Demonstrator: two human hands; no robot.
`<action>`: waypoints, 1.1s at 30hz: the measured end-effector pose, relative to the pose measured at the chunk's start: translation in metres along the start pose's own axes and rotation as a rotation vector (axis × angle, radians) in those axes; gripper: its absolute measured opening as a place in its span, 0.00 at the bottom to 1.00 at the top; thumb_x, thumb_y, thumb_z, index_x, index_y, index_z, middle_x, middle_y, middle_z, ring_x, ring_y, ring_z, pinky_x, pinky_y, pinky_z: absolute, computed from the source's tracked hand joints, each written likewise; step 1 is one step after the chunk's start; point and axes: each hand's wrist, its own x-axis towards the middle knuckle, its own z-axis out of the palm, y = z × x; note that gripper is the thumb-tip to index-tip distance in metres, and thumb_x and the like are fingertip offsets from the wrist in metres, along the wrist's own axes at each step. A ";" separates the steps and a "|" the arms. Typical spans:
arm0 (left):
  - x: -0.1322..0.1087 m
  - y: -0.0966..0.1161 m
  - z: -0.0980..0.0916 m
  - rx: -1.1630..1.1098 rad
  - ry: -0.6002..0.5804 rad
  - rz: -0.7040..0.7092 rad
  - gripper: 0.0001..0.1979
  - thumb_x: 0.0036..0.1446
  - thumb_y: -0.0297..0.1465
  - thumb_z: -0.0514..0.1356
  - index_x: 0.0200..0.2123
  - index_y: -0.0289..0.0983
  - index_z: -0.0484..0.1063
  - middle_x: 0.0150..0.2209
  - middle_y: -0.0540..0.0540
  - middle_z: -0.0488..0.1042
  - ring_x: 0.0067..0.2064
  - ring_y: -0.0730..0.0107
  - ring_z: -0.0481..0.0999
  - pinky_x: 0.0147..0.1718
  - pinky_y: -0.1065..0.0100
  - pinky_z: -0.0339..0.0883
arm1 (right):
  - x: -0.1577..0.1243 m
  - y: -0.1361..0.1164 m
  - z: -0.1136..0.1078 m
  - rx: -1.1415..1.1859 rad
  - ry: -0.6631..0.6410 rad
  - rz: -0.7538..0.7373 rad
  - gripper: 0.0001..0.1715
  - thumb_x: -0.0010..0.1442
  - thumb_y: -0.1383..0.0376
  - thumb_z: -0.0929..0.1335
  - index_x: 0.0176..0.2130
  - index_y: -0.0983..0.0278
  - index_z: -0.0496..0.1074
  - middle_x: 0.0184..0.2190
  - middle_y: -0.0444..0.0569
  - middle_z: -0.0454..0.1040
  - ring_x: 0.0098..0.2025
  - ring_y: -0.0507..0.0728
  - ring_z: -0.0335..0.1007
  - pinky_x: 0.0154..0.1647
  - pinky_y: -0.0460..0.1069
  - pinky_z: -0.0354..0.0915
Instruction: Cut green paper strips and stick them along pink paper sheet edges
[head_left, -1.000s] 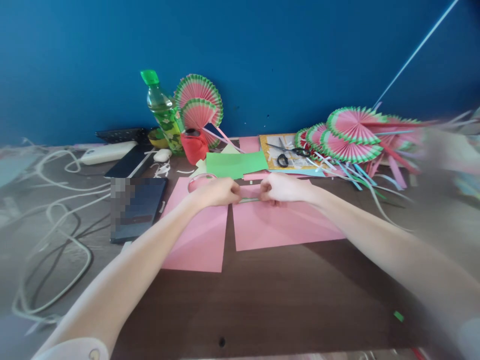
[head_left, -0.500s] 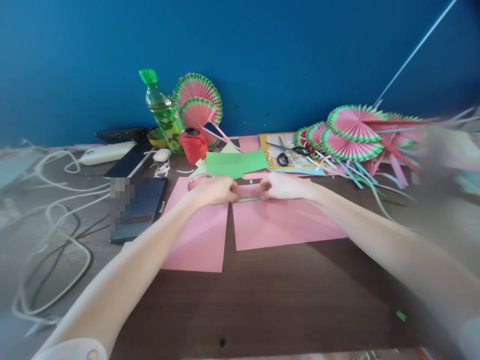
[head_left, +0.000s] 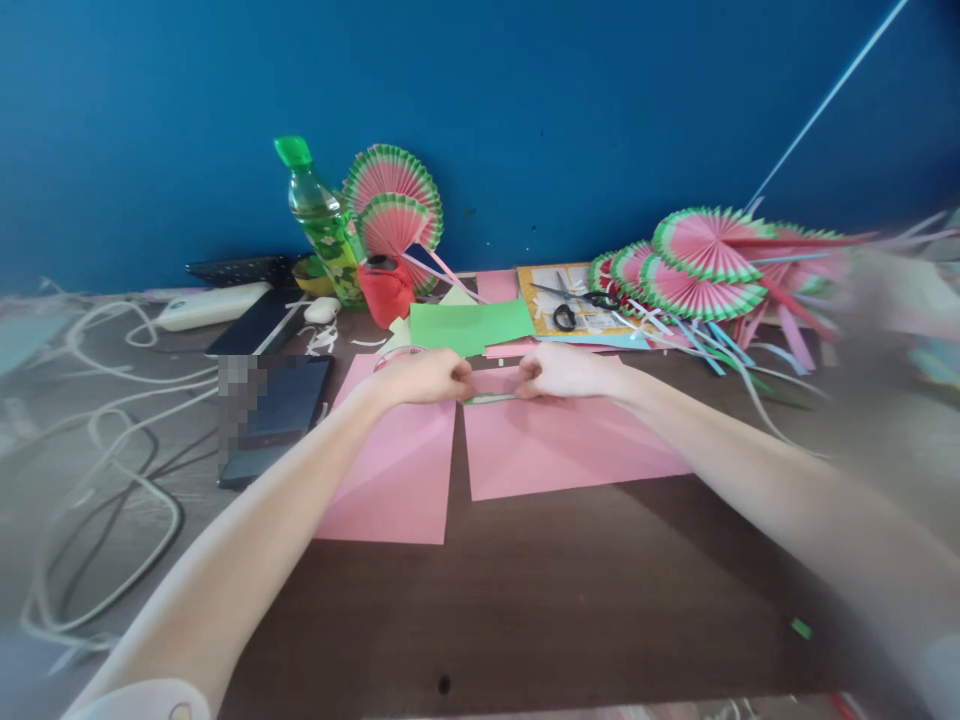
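Note:
Between my two hands is a pink paper strip (head_left: 495,381) with a narrow green and white edge along its near side. My left hand (head_left: 431,376) pinches its left end and my right hand (head_left: 559,371) pinches the right end, fingers curled in. The fingers hide both ends. Under my left forearm lies a pink sheet (head_left: 397,490); another pink sheet (head_left: 570,450) is beneath my right hand, with a thin gap between the two. A round reddish ring, maybe a tape roll (head_left: 391,355), is partly covered by my left hand.
Beyond my hands lie a green sheet (head_left: 472,325) and black-handled scissors (head_left: 566,315). Pleated pink-and-green paper fans (head_left: 709,265) are piled at right, others (head_left: 394,195) stand by a green-capped bottle (head_left: 319,225). White cables (head_left: 169,500) and a dark flat device (head_left: 289,410) are at left.
Both hands keep their pinch on the strip at nearly the same spot. My left fingers have shifted very slightly, and a little more of the strip's green and white edge shows.

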 end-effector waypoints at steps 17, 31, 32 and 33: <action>-0.002 0.009 -0.001 0.006 -0.009 -0.047 0.12 0.46 0.42 0.54 0.26 0.40 0.71 0.21 0.52 0.68 0.25 0.74 0.65 0.23 0.71 0.49 | 0.000 0.004 -0.003 0.105 -0.069 -0.042 0.05 0.47 0.67 0.65 0.25 0.64 0.72 0.16 0.42 0.66 0.18 0.49 0.60 0.17 0.45 0.53; -0.003 0.010 -0.002 0.015 -0.011 -0.062 0.13 0.46 0.42 0.54 0.26 0.40 0.71 0.22 0.52 0.68 0.25 0.74 0.65 0.23 0.71 0.49 | 0.007 0.009 -0.005 -0.016 -0.038 -0.014 0.05 0.45 0.64 0.68 0.24 0.64 0.74 0.23 0.45 0.72 0.24 0.51 0.62 0.22 0.46 0.53; -0.003 0.010 -0.002 0.016 -0.010 -0.060 0.13 0.46 0.42 0.54 0.26 0.40 0.71 0.22 0.52 0.68 0.25 0.74 0.65 0.23 0.71 0.50 | 0.007 0.010 -0.006 -0.007 -0.042 -0.019 0.05 0.45 0.64 0.69 0.24 0.64 0.75 0.23 0.45 0.73 0.25 0.52 0.63 0.23 0.46 0.54; -0.003 0.010 -0.002 0.016 -0.009 -0.060 0.13 0.46 0.42 0.54 0.26 0.40 0.72 0.22 0.51 0.69 0.25 0.74 0.65 0.23 0.71 0.50 | 0.007 0.011 -0.007 -0.001 -0.044 -0.021 0.05 0.44 0.64 0.69 0.25 0.64 0.75 0.23 0.46 0.74 0.24 0.52 0.63 0.23 0.46 0.54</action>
